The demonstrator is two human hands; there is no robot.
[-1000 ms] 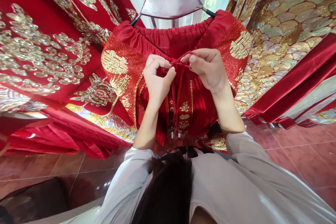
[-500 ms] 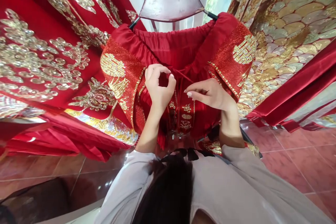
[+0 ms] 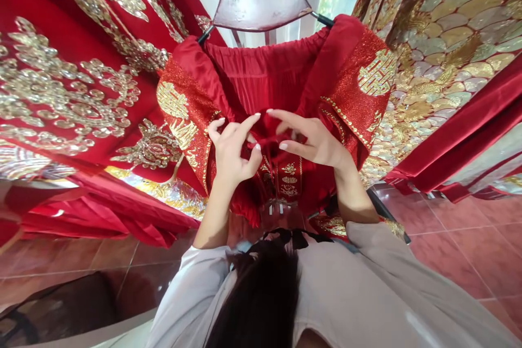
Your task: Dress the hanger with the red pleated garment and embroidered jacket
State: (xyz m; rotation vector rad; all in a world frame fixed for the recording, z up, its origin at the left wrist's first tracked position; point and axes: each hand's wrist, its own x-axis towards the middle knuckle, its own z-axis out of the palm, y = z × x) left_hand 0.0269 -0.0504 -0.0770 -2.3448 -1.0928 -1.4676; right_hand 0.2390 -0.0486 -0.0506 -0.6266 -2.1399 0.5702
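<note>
Moved since the frame a half-second earlier: right hand (image 3: pixel 312 138), whose fingertips went toward 11 o'clock, and left hand (image 3: pixel 232 147), which shifted toward 8 o'clock. The front gathered edge dropped toward 6 o'clock, so the opening gaped wider — judged a sign that the tie had slackened.

Item: red garment (image 3: pixel 267 79) with gold embroidery, hung at centre below the hanger (image 3: pixel 263 2) at 12 o'clock. Its front faced the person; its long axis appeared to run 12 to 6, foreshortened, the V of its opening pointing to 6.

Fitting: red cord (image 3: pixel 267 143), blurred, between the hands.

Hands: both with index and thumb parted, at 9 and 3 o'clock — whether either gripped the cord could not be told.
</note>
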